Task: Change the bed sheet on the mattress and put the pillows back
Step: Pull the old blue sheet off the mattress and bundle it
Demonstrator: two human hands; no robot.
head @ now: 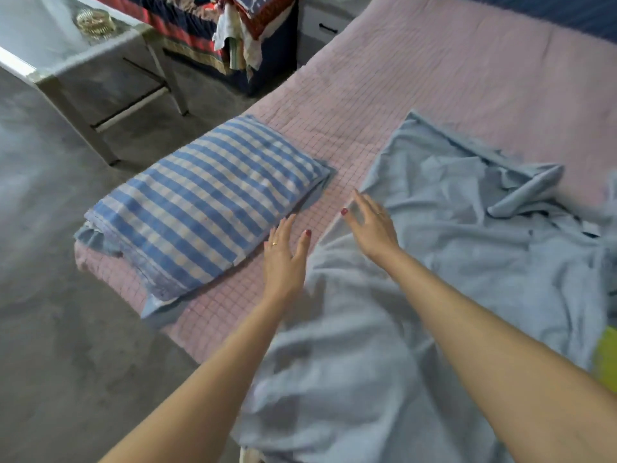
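A: Head view: where's the sheet?
B: The blue sheet (434,262) lies crumpled over the near and right part of the pink mattress (450,78). The checked pillow (207,205) sits at the mattress's left corner.
A: And the hands?
B: The left hand (285,259) has straight, slightly spread fingers, between pillow and sheet, holding nothing. The right hand (370,228) is over the sheet's edge, fingers spread and straight; I cannot tell whether it touches the sheet.
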